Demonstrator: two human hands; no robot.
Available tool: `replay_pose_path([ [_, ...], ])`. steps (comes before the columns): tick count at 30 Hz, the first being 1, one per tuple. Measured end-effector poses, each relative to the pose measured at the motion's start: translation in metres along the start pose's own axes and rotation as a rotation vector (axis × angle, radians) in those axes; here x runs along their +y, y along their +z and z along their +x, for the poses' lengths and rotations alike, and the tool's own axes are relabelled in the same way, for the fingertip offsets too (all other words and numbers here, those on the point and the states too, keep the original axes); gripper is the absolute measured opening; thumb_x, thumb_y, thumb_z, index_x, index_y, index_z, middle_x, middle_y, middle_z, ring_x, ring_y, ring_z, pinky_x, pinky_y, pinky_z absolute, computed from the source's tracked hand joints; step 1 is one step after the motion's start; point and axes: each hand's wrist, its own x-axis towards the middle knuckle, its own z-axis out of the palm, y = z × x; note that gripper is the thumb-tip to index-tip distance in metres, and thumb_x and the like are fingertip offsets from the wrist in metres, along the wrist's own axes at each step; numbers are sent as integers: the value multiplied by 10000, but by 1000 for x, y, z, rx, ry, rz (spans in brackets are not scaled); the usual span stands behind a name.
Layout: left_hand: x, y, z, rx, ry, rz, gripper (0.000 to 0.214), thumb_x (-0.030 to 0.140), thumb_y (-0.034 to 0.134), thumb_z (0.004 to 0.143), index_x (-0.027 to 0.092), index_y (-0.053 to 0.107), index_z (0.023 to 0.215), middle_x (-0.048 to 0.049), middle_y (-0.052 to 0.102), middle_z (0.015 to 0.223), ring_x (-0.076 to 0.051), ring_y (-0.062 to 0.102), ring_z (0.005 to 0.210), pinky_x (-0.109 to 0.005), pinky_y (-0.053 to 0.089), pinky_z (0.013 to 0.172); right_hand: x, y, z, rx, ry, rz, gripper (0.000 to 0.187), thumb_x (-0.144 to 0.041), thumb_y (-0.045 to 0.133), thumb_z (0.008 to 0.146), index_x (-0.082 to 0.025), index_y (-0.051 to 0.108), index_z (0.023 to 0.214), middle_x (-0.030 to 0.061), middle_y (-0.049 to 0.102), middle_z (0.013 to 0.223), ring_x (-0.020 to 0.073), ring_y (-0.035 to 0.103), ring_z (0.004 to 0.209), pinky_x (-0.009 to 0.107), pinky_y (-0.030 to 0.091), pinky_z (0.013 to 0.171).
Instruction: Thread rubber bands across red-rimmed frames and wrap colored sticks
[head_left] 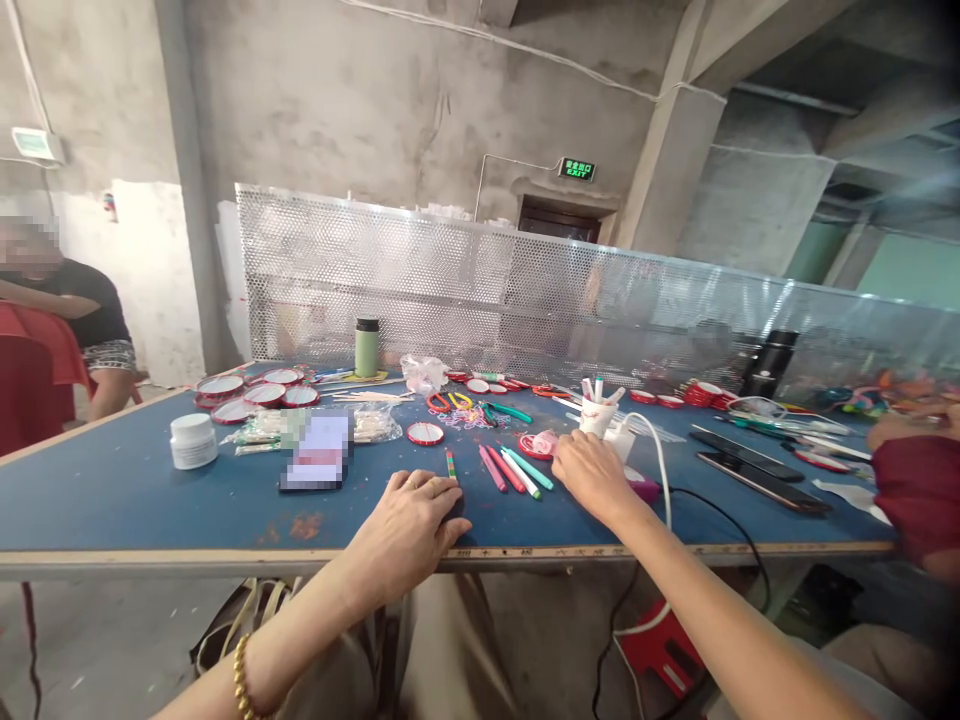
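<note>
Sign [577, 169] is showing "安全出口 EXIT"; left hand [421, 512] is covering stick's [451, 463] end, right hand [595, 474] is overlapping clump [541, 443]; grips cannot be told.

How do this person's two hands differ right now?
The left hand wears a gold beaded bracelet at its wrist; the right hand shows none.
The left hand lies palm down beside a striped stick; the right hand is at a pink lump.
The left hand is nearer the table's front edge than the right hand.
Both are ungloved.
</note>
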Motion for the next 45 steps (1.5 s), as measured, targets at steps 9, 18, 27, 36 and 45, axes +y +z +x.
replay_pose_path([
  [9, 0, -1, 0, -25, 3, -2, 305, 354, 438, 1013, 218, 628, 1209, -42, 652, 1310, -260, 567, 1177, -444, 412, 994, 18, 2, -14, 293, 25, 107, 146, -210, 509, 928, -114, 617, 948, 128, 648, 926, 236, 655, 727, 297, 352, 559],
  [18, 1, -1, 0, -23, 3, 7, 312, 353, 420, 1019, 219, 623, 1213, -51, 649, 1312, -266, 568, 1170, -447, 416, 988, 18, -9, -14, 768, -112, 739, 143, -274, 535, 885, -187, 642, 844, 62, 684, 802, 204, 626, 730, 313, 478, 718],
  [27, 2, -1, 1, -11, -16, -7, 284, 339, 471, 999, 215, 621, 1206, -51, 672, 1266, -264, 576, 1154, -429, 423, 982, 0, -10, -20, 91, -12, 1139, 441, -544, 606, 863, -187, 566, 608, -19, 534, 501, 126, 481, 472, 245, 378, 480],
  [36, 2, -1, 1, -30, -70, -45, 369, 339, 507, 982, 207, 567, 1321, -64, 606, 1379, -270, 539, 1235, -460, 427, 1027, -10, -4, -37, -230, -108, 1334, 508, -630, 553, 890, -157, 605, 714, -55, 420, 510, 91, 376, 476, 231, 307, 479],
  [45, 1, -1, 2, -20, -85, -38, 405, 349, 537, 967, 177, 563, 1333, -101, 635, 1304, -275, 564, 1193, -466, 471, 1007, -4, 14, -48, -369, -92, 1402, 541, -684, 510, 892, -166, 646, 814, -52, 370, 545, 92, 325, 472, 217, 280, 426],
])
